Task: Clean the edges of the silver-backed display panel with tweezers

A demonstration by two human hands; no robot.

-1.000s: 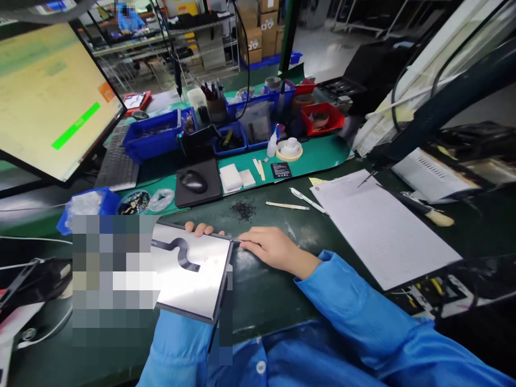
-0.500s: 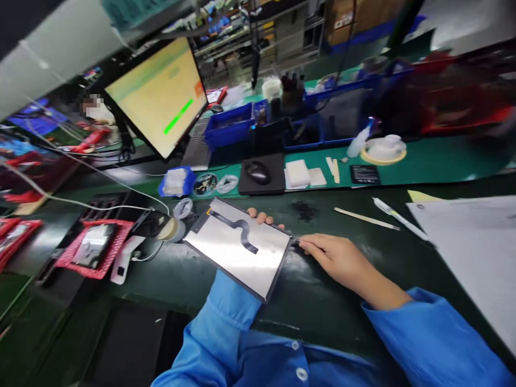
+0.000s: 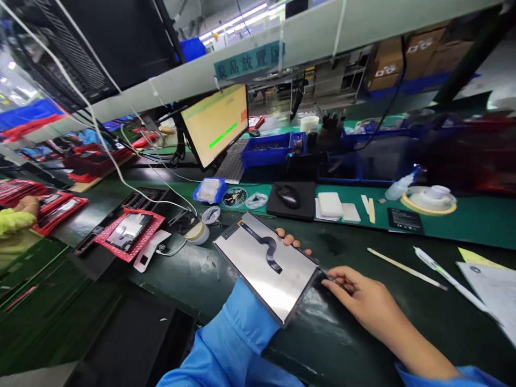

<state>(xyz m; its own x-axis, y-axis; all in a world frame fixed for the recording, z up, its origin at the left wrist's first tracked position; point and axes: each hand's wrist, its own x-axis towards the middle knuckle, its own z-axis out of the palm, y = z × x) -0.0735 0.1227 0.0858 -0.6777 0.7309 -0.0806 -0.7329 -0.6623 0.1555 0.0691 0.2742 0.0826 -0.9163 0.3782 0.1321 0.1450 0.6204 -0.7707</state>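
Observation:
My left hand grips an LCD display panel from beneath, its fingertips curling over the far edge. The panel is tilted, its silvery back up, with dark edges and a curved black flex cable on it. Most of that hand is hidden under the panel. At the panel's right corner, my right hand pinches a thin dark sliver, too small to name. Small black scraps lie on the bench just beyond the hands.
Behind the panel are a mouse on a black pad, white pads and a black battery. A wooden stick, pen and papers lie right. Left are a tape roll and red bubble-wrap pouch. A co-worker's hand shows far left.
The head view has shifted up and left, so the bench appears lower and further right. My right hand has drawn slightly away from the panel's corner. The left hand keeps its hold.

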